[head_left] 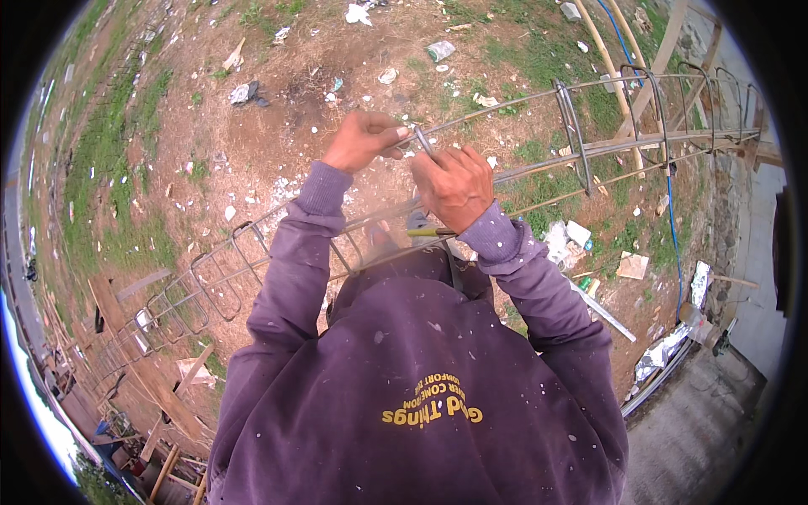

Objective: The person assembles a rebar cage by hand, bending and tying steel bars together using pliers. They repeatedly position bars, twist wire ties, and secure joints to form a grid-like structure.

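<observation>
Grey steel bars make up the long cage (539,171) that runs across in front of the person, from the lower left to the upper right. Above its middle, the left hand (364,141) is drawn narrow, pinching the upper bar (505,105) between thumb and fingers. Just beside it, the right hand (454,183) is curled around a steel stirrup (424,140), whose lower part is hidden. The purple sleeves (290,269) and the person's body cover part of the cage. A tool handle (429,232), yellowish green, shows below the right hand's wrist.

More stirrups stand along the cage on both sides. At its right end, timber props (669,42) cross close to the bars, and a blue hose (675,227) passes there over the ground. Below the cage on the right lie a white plastic bag (557,241), a pale strip (602,311) and crumpled foil (661,351) near a concrete slab (673,421). Planks (143,362) lie around the left end, and litter is scattered over the patchy grass and dirt.
</observation>
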`<state>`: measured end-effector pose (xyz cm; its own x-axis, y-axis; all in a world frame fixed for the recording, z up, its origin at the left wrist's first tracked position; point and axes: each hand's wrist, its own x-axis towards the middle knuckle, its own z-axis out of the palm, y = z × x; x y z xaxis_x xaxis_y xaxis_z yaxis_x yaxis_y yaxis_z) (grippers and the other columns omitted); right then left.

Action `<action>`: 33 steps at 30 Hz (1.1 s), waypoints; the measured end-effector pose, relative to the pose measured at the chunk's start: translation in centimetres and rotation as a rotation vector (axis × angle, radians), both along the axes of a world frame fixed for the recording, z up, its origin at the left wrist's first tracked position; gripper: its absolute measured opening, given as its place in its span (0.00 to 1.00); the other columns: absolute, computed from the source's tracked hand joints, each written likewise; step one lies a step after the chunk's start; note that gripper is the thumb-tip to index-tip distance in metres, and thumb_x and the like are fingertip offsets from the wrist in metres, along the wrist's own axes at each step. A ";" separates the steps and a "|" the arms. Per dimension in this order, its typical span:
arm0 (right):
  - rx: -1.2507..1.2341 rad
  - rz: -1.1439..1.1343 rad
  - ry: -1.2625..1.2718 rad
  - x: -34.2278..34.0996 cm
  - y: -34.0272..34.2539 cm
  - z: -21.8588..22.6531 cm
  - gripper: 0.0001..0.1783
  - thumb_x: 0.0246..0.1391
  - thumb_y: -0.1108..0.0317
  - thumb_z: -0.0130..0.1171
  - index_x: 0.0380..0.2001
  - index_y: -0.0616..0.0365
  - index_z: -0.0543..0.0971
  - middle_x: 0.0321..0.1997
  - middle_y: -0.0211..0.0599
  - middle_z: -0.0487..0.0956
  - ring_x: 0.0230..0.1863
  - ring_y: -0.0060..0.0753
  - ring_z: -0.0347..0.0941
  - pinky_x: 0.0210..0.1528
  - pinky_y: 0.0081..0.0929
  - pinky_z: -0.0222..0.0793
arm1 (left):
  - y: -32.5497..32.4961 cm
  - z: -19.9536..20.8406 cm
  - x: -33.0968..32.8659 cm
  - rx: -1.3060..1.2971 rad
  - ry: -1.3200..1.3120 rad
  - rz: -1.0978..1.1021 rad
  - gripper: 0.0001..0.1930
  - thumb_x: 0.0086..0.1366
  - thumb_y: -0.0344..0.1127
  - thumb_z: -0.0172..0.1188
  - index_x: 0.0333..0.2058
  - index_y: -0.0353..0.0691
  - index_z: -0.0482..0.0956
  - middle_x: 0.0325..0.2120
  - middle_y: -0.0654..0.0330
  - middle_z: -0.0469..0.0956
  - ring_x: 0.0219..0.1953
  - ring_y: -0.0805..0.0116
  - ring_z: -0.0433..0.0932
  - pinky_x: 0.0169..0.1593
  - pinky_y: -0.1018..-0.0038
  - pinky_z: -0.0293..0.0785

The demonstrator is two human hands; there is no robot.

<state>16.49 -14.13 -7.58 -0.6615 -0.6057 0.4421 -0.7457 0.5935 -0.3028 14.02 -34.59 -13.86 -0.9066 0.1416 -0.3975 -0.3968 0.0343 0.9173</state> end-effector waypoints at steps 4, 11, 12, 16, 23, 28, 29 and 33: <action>0.004 -0.049 0.006 0.2 0.5 -0.2 0.05 0.51 0.69 0.63 0.32 0.51 0.77 0.22 0.30 0.73 0.27 0.35 0.73 0.34 0.34 0.65 | 2.4 0.2 0.2 0.032 0.133 0.213 0.13 0.64 0.32 0.67 0.43 0.28 0.82 0.28 0.51 0.84 0.28 0.69 0.84 0.30 0.75 0.82; 0.070 -0.050 0.052 0.5 0.6 -0.2 0.06 0.50 0.69 0.63 0.32 0.50 0.78 0.23 0.32 0.73 0.27 0.35 0.73 0.34 0.35 0.65 | 4.1 1.8 0.6 -0.015 0.164 0.316 0.12 0.62 0.32 0.69 0.40 0.29 0.82 0.27 0.51 0.85 0.27 0.70 0.84 0.29 0.78 0.80; 0.081 -0.052 0.066 0.5 0.7 -0.1 0.06 0.50 0.69 0.63 0.32 0.49 0.78 0.24 0.32 0.73 0.27 0.35 0.73 0.35 0.35 0.66 | 4.2 1.8 0.6 -0.031 0.157 0.310 0.13 0.61 0.32 0.70 0.39 0.29 0.82 0.27 0.51 0.85 0.27 0.70 0.84 0.29 0.78 0.79; 0.007 0.021 -0.101 -0.7 2.1 0.3 0.07 0.50 0.67 0.65 0.33 0.53 0.79 0.27 0.35 0.77 0.30 0.37 0.77 0.34 0.38 0.69 | 4.4 1.9 0.1 -0.017 0.067 0.324 0.16 0.57 0.33 0.74 0.39 0.28 0.82 0.27 0.53 0.85 0.26 0.71 0.84 0.28 0.79 0.79; -0.060 -0.450 -0.787 3.0 12.6 4.8 0.12 0.51 0.64 0.65 0.35 0.61 0.81 0.27 0.44 0.83 0.30 0.44 0.81 0.35 0.39 0.75 | 4.6 1.2 0.5 -0.046 0.043 0.343 0.17 0.57 0.34 0.75 0.39 0.26 0.83 0.29 0.54 0.85 0.25 0.71 0.84 0.23 0.84 0.74; -0.086 -0.439 -0.892 10.7 11.9 -4.6 0.15 0.54 0.61 0.65 0.37 0.63 0.80 0.28 0.49 0.82 0.31 0.54 0.80 0.35 0.43 0.73 | 4.6 0.4 0.5 -0.013 0.088 0.312 0.20 0.55 0.35 0.76 0.39 0.23 0.83 0.28 0.51 0.85 0.25 0.69 0.84 0.26 0.80 0.77; -0.121 -0.464 -0.858 11.2 10.9 -6.0 0.15 0.54 0.62 0.65 0.38 0.63 0.80 0.28 0.49 0.81 0.31 0.54 0.80 0.35 0.43 0.73 | 4.5 0.4 0.6 -0.033 0.089 0.312 0.19 0.56 0.34 0.76 0.39 0.23 0.83 0.28 0.52 0.85 0.25 0.70 0.84 0.25 0.80 0.76; -0.338 -0.561 -0.605 12.2 7.5 -9.7 0.13 0.56 0.65 0.63 0.40 0.62 0.79 0.26 0.50 0.79 0.30 0.55 0.78 0.32 0.44 0.73 | 4.1 0.4 0.4 -0.082 0.111 0.301 0.18 0.57 0.34 0.75 0.39 0.24 0.84 0.28 0.53 0.85 0.24 0.72 0.84 0.23 0.82 0.72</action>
<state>28.67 -6.65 -17.24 -0.9996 -0.0233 0.0174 -0.0283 0.6307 -0.7755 14.38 -30.53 -13.46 -0.9412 -0.1675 -0.2934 -0.2986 0.0064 0.9544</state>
